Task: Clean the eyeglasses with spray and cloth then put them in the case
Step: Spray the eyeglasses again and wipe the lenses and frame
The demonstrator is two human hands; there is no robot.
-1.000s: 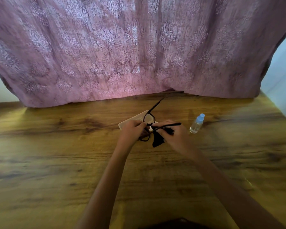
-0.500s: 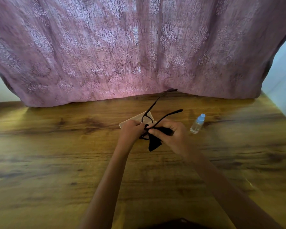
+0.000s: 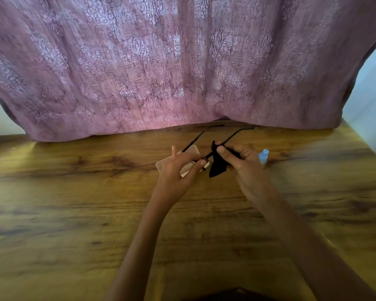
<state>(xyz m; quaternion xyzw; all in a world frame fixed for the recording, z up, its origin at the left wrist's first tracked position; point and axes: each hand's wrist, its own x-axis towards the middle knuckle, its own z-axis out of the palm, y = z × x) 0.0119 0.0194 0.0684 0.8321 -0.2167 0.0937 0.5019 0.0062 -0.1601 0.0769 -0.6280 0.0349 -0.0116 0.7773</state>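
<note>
Black-framed eyeglasses are held above the table, both temples pointing away toward the curtain. My left hand pinches the frame's left side. My right hand presses a black cloth against the right lens, and a corner of the cloth hangs down. A pale flat case lies on the table under my left hand, mostly hidden by it. A small clear spray bottle with a blue cap stands just right of my right hand.
The wooden table spreads wide on all sides. A mauve patterned curtain hangs along the far edge. A dark object shows at the near edge, bottom centre. A pale wall rises beyond the right edge.
The eyeglasses have been turned so both temples now point away toward the curtain. Both hands have risen slightly, and the cloth has shifted right along the frame.
</note>
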